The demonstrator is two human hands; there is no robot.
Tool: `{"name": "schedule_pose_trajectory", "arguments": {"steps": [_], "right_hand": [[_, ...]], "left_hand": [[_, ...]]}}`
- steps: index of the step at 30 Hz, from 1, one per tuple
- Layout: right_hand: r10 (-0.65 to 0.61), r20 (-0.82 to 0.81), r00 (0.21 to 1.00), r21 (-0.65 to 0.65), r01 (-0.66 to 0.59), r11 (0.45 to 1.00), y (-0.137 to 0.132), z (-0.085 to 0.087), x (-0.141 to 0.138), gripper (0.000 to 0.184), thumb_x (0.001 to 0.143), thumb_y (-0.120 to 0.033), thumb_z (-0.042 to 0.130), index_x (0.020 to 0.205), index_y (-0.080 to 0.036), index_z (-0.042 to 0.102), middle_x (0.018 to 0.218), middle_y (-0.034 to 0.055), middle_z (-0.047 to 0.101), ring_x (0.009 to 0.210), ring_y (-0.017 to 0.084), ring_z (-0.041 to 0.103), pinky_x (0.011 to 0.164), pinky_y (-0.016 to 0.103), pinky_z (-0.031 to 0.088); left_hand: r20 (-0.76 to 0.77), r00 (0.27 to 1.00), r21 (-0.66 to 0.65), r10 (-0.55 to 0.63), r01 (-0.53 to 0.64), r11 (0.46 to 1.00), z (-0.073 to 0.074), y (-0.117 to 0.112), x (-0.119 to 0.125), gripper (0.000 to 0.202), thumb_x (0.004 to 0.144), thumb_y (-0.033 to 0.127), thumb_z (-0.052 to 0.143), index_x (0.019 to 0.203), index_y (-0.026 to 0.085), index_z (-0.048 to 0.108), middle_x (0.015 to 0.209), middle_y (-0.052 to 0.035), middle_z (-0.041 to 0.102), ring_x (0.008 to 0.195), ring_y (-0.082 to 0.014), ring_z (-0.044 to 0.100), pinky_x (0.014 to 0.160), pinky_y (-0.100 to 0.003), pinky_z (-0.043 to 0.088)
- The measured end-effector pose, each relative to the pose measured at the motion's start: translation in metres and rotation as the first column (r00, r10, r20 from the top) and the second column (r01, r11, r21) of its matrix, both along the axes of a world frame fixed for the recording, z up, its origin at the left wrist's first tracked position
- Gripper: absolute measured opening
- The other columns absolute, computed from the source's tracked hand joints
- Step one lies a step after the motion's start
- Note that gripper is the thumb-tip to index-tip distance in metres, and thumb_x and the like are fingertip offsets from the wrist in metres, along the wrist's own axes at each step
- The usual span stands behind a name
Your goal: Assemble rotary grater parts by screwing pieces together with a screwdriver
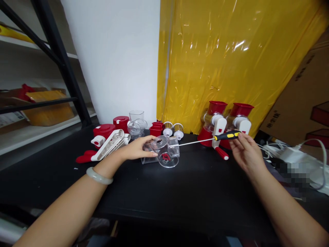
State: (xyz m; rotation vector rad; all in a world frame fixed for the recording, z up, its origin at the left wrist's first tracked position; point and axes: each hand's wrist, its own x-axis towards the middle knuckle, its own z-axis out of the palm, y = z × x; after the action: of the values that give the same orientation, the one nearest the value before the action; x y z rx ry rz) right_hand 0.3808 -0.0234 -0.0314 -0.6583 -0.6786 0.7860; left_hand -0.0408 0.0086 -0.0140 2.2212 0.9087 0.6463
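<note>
My left hand [141, 148] grips a clear plastic grater housing [168, 161] from its left side, steadying it on the black tabletop. A red mark shows on the housing's round part. In my right hand [245, 151] is a screwdriver [227, 136] with a black and yellow handle, its end held between thumb and fingers. The long shaft points left, and its tip meets the clear block on the housing's right side. Whether the tip sits in a screw is too small to tell.
Two assembled red-and-white drum graters [216, 120] stand back right. At the left lie white crank arms [109, 145] with red handles, beside red bases [104, 130]. Another clear housing [137, 125], red hoppers [156, 129] and metal drums [178, 131] line the back. White cables [290, 154] lie far right.
</note>
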Motion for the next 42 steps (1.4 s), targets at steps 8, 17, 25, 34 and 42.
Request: {"name": "schedule_pose_trajectory", "arguments": {"steps": [8, 17, 25, 34, 42], "right_hand": [[0.041, 0.036, 0.999, -0.049, -0.039, 0.998, -0.0001, -0.0027, 0.0034, 0.038, 0.057, -0.025, 0.093, 0.092, -0.024, 0.077, 0.090, -0.0008, 0.078, 0.078, 0.011, 0.072, 0.068, 0.020, 0.059], [0.048, -0.005, 0.999, -0.028, -0.048, 0.998, -0.0001, -0.0009, 0.0049, 0.033, 0.057, -0.015, 0.088, 0.087, -0.024, 0.075, 0.080, -0.0028, 0.076, 0.071, 0.009, 0.069, 0.067, 0.021, 0.059], [0.029, -0.009, 1.000, 0.008, -0.029, 1.000, 0.0015, -0.0020, 0.0037, 0.034, 0.056, -0.022, 0.093, 0.082, -0.021, 0.070, 0.076, -0.0020, 0.074, 0.064, 0.008, 0.066, 0.066, 0.021, 0.058], [-0.052, -0.014, 0.999, -0.009, 0.052, 0.999, 0.0006, 0.0016, -0.0027, 0.044, 0.046, -0.027, 0.098, 0.079, -0.021, 0.070, 0.078, -0.0032, 0.075, 0.068, 0.010, 0.071, 0.066, 0.021, 0.059], [0.023, 0.001, 1.000, 0.003, -0.023, 1.000, -0.0004, 0.0002, 0.0029, 0.041, 0.051, -0.016, 0.091, 0.088, -0.022, 0.074, 0.087, -0.0029, 0.077, 0.075, 0.011, 0.073, 0.068, 0.021, 0.061]], "left_hand": [[0.009, 1.000, 0.007, 0.001, -0.001, 1.000, 0.0008, -0.0012, 0.0008, 0.058, 0.080, 0.043, 0.079, 0.128, 0.020, 0.056, 0.121, -0.0108, 0.071, 0.108, -0.0282, 0.069, 0.087, -0.038, 0.054], [0.008, 1.000, 0.020, -0.005, 0.005, 1.000, -0.0003, 0.0001, -0.0003, 0.058, 0.080, 0.042, 0.079, 0.129, 0.021, 0.057, 0.119, -0.0103, 0.072, 0.105, -0.0279, 0.070, 0.084, -0.038, 0.055], [0.017, 1.000, 0.005, -0.015, 0.015, 1.000, -0.0002, -0.0001, 0.0007, 0.058, 0.080, 0.042, 0.079, 0.129, 0.021, 0.056, 0.121, -0.0107, 0.072, 0.108, -0.0283, 0.070, 0.086, -0.038, 0.055], [0.000, 1.000, 0.017, 0.002, -0.002, 1.000, 0.0003, -0.0005, 0.0003, 0.059, 0.080, 0.044, 0.079, 0.129, 0.020, 0.056, 0.121, -0.0111, 0.071, 0.108, -0.0285, 0.069, 0.086, -0.039, 0.055], [0.006, 1.000, 0.006, -0.002, 0.002, 1.000, -0.0003, 0.0002, 0.0005, 0.058, 0.080, 0.043, 0.079, 0.128, 0.021, 0.056, 0.122, -0.0108, 0.071, 0.108, -0.0283, 0.069, 0.088, -0.040, 0.055]]}}
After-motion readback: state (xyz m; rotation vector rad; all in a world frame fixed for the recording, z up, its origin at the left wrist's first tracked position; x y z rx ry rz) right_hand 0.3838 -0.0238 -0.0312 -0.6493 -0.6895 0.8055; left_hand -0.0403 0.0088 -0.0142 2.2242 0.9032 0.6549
